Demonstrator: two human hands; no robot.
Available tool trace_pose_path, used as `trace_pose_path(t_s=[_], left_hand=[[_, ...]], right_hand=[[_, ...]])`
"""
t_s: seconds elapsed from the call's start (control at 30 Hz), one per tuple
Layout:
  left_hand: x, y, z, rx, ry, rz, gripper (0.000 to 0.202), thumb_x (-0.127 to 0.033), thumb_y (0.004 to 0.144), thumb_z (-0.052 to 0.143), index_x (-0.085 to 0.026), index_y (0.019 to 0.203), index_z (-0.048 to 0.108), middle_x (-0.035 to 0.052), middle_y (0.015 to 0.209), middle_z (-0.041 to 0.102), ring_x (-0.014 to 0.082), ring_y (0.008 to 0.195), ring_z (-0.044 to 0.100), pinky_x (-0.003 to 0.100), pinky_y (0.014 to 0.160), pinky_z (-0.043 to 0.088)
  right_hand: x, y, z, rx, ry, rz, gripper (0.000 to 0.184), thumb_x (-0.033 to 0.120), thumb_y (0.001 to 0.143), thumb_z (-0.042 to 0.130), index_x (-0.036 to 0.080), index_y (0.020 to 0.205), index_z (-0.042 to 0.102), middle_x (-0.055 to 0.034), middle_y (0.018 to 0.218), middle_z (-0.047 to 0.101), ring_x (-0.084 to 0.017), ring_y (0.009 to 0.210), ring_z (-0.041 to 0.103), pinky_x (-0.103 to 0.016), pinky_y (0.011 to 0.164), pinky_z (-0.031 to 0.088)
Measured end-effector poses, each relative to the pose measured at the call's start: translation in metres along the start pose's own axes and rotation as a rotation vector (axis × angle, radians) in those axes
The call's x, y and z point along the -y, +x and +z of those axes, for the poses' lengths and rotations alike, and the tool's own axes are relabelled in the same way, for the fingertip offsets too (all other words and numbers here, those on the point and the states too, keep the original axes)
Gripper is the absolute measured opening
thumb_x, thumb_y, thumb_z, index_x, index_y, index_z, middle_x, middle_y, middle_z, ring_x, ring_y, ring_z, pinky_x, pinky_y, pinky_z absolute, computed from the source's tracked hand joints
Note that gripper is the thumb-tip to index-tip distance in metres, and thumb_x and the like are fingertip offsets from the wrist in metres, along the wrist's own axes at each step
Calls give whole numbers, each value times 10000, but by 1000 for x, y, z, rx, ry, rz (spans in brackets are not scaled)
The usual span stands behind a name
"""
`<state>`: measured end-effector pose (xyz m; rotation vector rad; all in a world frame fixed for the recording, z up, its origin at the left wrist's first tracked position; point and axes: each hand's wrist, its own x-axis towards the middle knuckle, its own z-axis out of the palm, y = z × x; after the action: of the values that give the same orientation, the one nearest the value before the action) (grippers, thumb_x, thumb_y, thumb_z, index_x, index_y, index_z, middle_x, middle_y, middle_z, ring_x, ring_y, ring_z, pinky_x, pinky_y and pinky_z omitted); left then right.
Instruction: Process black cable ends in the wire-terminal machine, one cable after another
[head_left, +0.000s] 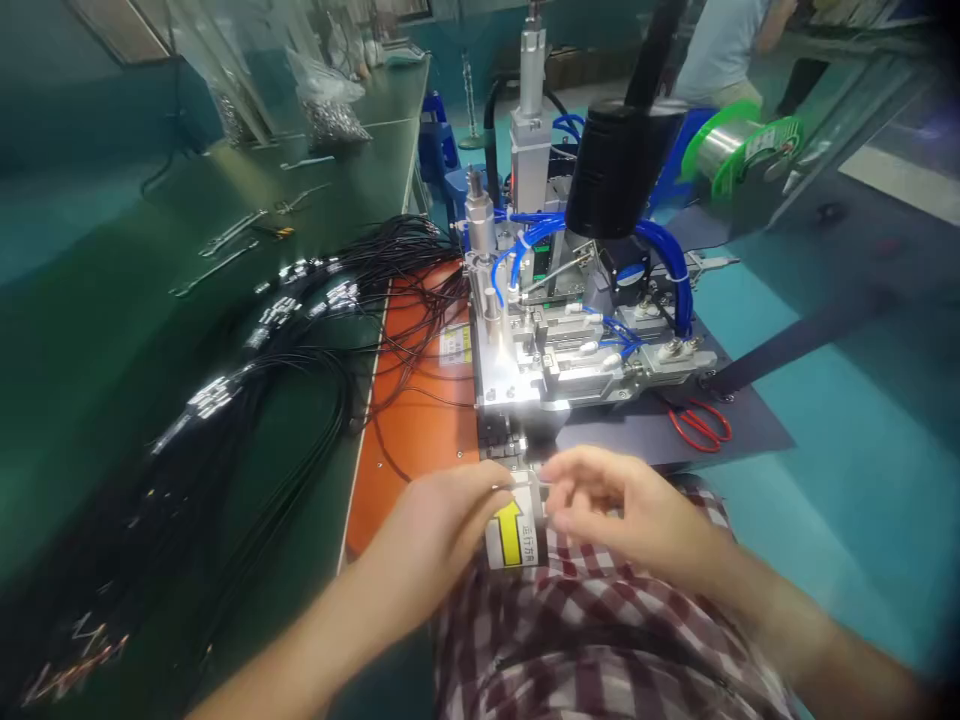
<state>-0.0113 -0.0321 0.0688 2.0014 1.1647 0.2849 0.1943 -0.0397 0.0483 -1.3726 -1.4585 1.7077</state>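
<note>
My left hand [454, 510] is at the front of the bench machine [559, 350], thumb and fingers closed together beside a white label with a yellow arrow [511, 535]. A thin pale sliver shows at its fingertips, too small to name. Just across the label, my right hand [607, 505] has its fingers curled inward, their tips by the small metal part [525, 478] at the label's top edge. What the right fingers pinch, if anything, is hidden and blurred. Metal slides, cylinders and blue air tubes make up the machine.
Bundles of black cables [300, 370] cover the green table [247, 210] and spill over the orange board [420, 430]. Red-handled scissors [700, 427] lie at right. A green wire spool [742, 150] and a black lamp-like cylinder [622, 170] stand above. A person [724, 50] is behind.
</note>
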Motion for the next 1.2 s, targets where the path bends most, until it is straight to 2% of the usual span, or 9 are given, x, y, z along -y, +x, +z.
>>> trace_pose_path(t_s=[0.13, 0.23, 0.3, 0.47, 0.57, 0.67, 0.83, 0.97, 1.2], left_hand=[[12, 6, 4, -29, -4, -57, 239, -307, 973, 373, -221, 923, 591, -13, 754, 581, 135, 660, 509, 245, 611, 371], [7, 12, 4, -39, 65, -5, 207, -286, 952, 410, -202, 937, 599, 19, 807, 588, 167, 739, 517, 275, 663, 385], [2, 17, 3, -32, 14, 9, 177, -285, 942, 436, -205, 984, 587, 29, 855, 593, 175, 784, 525, 279, 683, 395], [3, 26, 9, -27, -489, -174, 151, -345, 949, 446, -242, 1012, 535, -53, 649, 510, 88, 525, 409, 206, 498, 315], [9, 29, 14, -29, -772, -259, 144, -336, 928, 482, -214, 1002, 502, -60, 612, 492, 65, 470, 340, 180, 441, 267], [13, 30, 16, 5, -932, -309, 188, -333, 901, 523, -199, 1025, 480, -55, 594, 511, 53, 435, 294, 168, 404, 222], [17, 30, 15, 17, -969, -312, 187, -310, 900, 534, -187, 1037, 504, -41, 592, 531, 49, 446, 317, 159, 413, 237], [17, 31, 15, 14, -986, -310, 176, -298, 903, 529, -189, 1038, 505, -44, 587, 529, 50, 445, 315, 160, 415, 240], [19, 31, 18, -10, -1053, -275, 125, -264, 916, 508, -194, 1015, 480, -41, 571, 554, 45, 427, 308, 167, 421, 233]], right_hand=[[-8, 5, 2, -125, 90, -6, 100, 244, 822, 610, 170, 890, 614, 37, 665, 581, -77, 509, 507, -199, 485, 402], [-8, 9, 6, -163, 98, -59, 94, 240, 846, 582, 173, 784, 604, 43, 618, 565, -75, 497, 513, -190, 469, 396], [-6, 12, 6, -159, 69, -71, 122, 250, 858, 573, 177, 765, 601, 49, 584, 552, -73, 478, 492, -185, 450, 378], [-5, 19, 1, -166, 178, -83, 166, 301, 871, 553, 163, 793, 600, 18, 665, 612, -74, 488, 514, -201, 486, 413], [-11, 22, 4, -202, 233, -68, 165, 314, 862, 558, 158, 854, 609, -6, 721, 646, -86, 497, 530, -221, 500, 434], [-17, 24, 11, -252, 215, -68, 139, 301, 846, 588, 165, 865, 612, -11, 733, 651, -94, 503, 531, -223, 483, 426], [-14, 30, 17, -261, 231, -73, 135, 295, 835, 620, 167, 794, 608, 12, 670, 612, -81, 488, 500, -209, 466, 406], [-10, 34, 17, -216, 325, -7, 180, 310, 829, 640, 169, 732, 583, 33, 627, 581, -59, 453, 439, -199, 453, 390], [-21, 38, 20, -144, 482, 1, 241, 392, 820, 654, 169, 762, 586, 39, 659, 581, -55, 475, 431, -197, 475, 372]])
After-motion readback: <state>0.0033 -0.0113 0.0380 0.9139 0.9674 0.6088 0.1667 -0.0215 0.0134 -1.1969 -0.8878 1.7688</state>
